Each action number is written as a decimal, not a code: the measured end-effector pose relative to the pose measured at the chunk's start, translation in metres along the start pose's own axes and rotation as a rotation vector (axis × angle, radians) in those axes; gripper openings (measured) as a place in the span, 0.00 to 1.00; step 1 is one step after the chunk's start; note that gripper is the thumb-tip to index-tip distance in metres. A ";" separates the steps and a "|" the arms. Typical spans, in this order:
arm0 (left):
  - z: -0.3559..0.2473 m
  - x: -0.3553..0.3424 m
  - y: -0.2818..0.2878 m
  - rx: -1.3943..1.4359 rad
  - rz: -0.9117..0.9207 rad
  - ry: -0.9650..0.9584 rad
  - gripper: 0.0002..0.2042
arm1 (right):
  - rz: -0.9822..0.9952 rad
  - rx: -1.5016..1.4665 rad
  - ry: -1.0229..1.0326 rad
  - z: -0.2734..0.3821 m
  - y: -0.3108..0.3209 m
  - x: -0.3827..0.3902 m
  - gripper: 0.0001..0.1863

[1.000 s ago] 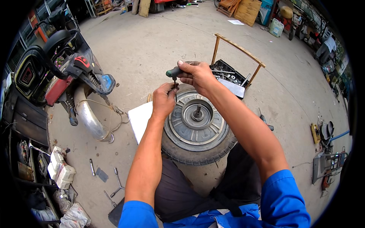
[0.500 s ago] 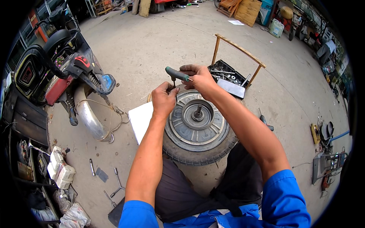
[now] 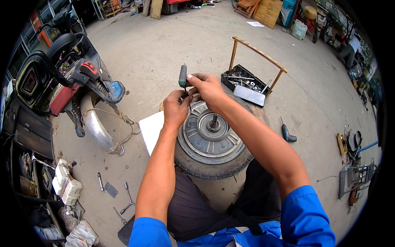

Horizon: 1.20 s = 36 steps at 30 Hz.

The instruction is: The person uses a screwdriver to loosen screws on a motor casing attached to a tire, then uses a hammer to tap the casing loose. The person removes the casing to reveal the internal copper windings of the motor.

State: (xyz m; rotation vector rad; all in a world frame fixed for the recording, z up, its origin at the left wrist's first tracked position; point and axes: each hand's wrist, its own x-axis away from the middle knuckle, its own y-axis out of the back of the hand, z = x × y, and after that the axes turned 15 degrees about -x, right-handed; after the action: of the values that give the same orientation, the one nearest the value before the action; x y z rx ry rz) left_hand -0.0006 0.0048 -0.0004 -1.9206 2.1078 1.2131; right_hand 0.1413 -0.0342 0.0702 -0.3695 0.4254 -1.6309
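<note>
A scooter hub wheel (image 3: 214, 168), its tyre round a grey metal motor cover, lies flat before my knees, the threaded axle (image 3: 214, 120) standing up at its centre. Over the wheel's far left edge, my left hand (image 3: 176, 109) pinches the thin dark shaft of a T-handle hex key (image 3: 182, 75) between thumb and fingers. My right hand (image 3: 208, 91) is closed at the dark green handle, thumb against its side. The shaft's lower end is hidden by my left hand, so I cannot tell whether it sits in a bolt.
A black toolbox (image 3: 228, 85) with sockets and a wooden handle stands beyond the wheel. A white board (image 3: 151, 129) lies left of it, a cordless drill (image 3: 288, 135) right. A partly stripped scooter (image 3: 78, 78) stands at left. Loose wrenches (image 3: 127, 195) lie on the concrete.
The T-handle has turned from pointing across to pointing away from me. My right hand has shifted left and lower round it; my left hand stays at the shaft.
</note>
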 end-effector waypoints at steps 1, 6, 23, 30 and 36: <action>0.001 0.000 0.000 -0.013 -0.022 -0.055 0.04 | -0.008 0.012 -0.007 0.000 -0.001 -0.001 0.19; 0.000 0.000 -0.001 -0.028 0.001 -0.048 0.05 | -0.011 0.056 -0.020 -0.001 0.003 -0.004 0.15; 0.000 -0.002 -0.005 -0.002 -0.083 0.023 0.05 | 0.049 0.203 0.145 -0.008 -0.001 0.012 0.26; -0.012 0.002 0.002 -0.017 -0.049 0.010 0.06 | 0.061 0.309 0.264 -0.014 -0.009 0.006 0.18; 0.003 0.002 -0.001 -0.017 0.042 -0.021 0.04 | 0.056 0.164 0.164 -0.006 -0.011 0.009 0.13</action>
State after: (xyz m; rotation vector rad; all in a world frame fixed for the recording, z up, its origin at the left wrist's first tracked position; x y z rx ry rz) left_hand -0.0016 0.0049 -0.0042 -1.8714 2.1449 1.2567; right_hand 0.1277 -0.0417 0.0707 -0.1003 0.4186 -1.6346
